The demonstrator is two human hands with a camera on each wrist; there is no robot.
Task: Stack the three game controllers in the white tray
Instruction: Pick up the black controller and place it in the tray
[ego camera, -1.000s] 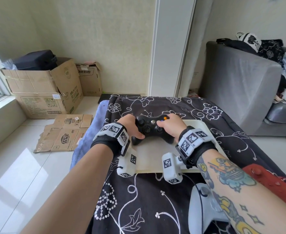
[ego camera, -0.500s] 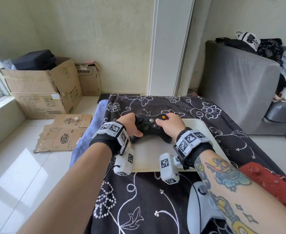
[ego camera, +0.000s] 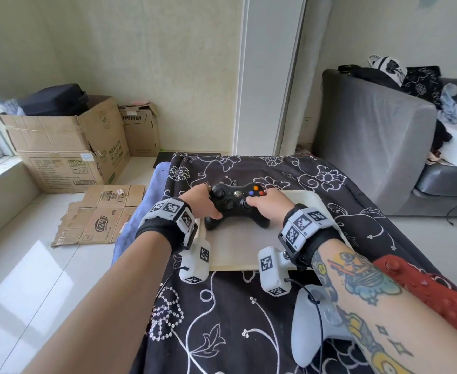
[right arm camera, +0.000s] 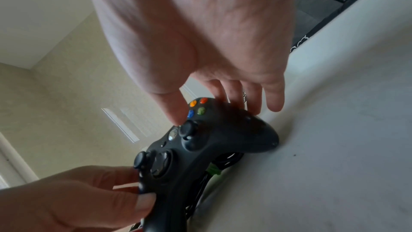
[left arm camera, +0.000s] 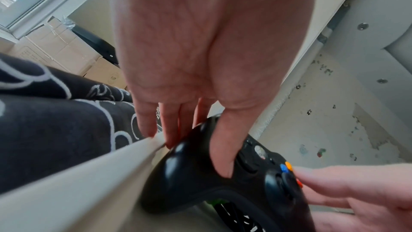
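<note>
Settling into the flat white plastic tray (ego camera: 249,247) from the head view: the black wired game controller (ego camera: 236,205), gripped at both horns by the left hand (ego camera: 199,202) and right hand (ego camera: 272,206). One down, I'd judge; the pale grey controller (ego camera: 311,322) and the red bumpy controller (ego camera: 424,290) wait on the floral black cloth (ego camera: 222,319) at five o'clock.

Left wrist view: thumb pressed on the face, fingers (left arm camera: 171,126) curled behind the horn beside the tray rim.

Right wrist view: thumb by the stick, fingers (right arm camera: 252,98) wrapped over the shoulder; the controller's horn touches the tray floor.
</note>
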